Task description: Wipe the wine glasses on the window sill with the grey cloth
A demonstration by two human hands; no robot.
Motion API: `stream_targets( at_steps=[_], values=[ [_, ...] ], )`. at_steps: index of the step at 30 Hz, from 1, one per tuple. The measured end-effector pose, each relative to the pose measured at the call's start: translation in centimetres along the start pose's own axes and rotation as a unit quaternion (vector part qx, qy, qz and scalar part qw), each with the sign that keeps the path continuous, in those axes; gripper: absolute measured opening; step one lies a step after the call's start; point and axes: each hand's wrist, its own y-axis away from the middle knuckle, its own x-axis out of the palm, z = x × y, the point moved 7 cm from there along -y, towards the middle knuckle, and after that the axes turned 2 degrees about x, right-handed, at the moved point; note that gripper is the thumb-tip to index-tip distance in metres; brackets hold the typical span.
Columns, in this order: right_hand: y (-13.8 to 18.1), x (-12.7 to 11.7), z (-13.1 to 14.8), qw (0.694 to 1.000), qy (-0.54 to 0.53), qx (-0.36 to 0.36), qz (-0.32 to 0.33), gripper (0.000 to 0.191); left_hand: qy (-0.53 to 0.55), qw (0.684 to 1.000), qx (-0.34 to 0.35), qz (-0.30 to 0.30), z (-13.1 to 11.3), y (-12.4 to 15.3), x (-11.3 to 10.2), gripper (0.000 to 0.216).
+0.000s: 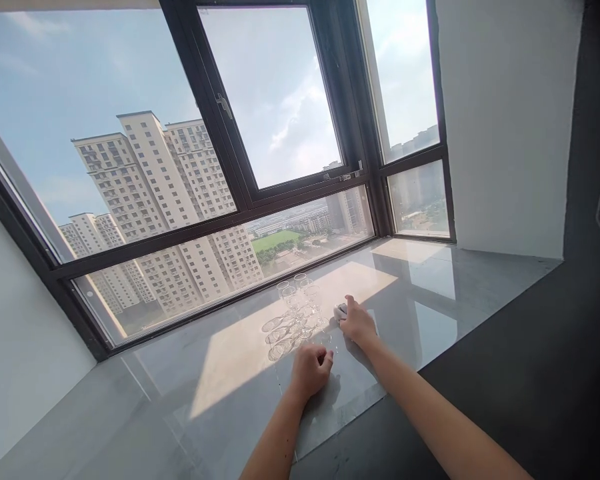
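My right hand (358, 324) is over the windowsill, its fingers closed around a small, crumpled grey-white thing (339, 312) that looks like a cloth. Part of it is covered by the fingers. Closer to me, my left hand (311, 369) rests as a loose fist on the glossy sill, with nothing showing in it. Just beyond and left of both hands stands a cluster of several clear drinking glasses (301, 293), apart from my fingers. Their shadows stretch left across the sunlit patch. Small shiny spots, perhaps water drops, dot the surface between the hands.
The glossy grey sill (220, 427) ends at a front edge near my forearms. Behind the glasses runs a dark window frame (300, 212), with a handle (224, 105) on one pane. A white wall (505, 133) rises on the right, another wall (20, 333) on the left.
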Motion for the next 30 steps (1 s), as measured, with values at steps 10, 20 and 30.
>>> stream_targets(
  at_steps=[10, 20, 30],
  values=[
    [0.0, 0.4, 0.1, 0.999, 0.003, -0.033, -0.006, 0.07, 0.007, 1.0, -0.018, -0.005, 0.1, 0.1, -0.1, 0.042],
    [0.0, 1.1, 0.8, 0.996, -0.002, -0.087, 0.02, 0.072, 0.005, 1.0, -0.022, 0.001, 0.2, 0.0, 0.0, 0.042],
    [0.7, 0.7, 1.0, 0.997, 0.042, -0.06, 0.036, 0.071, -0.009, 0.996, -0.064, -0.053, 1.4, -0.1, -1.0, 0.042]
  ],
)
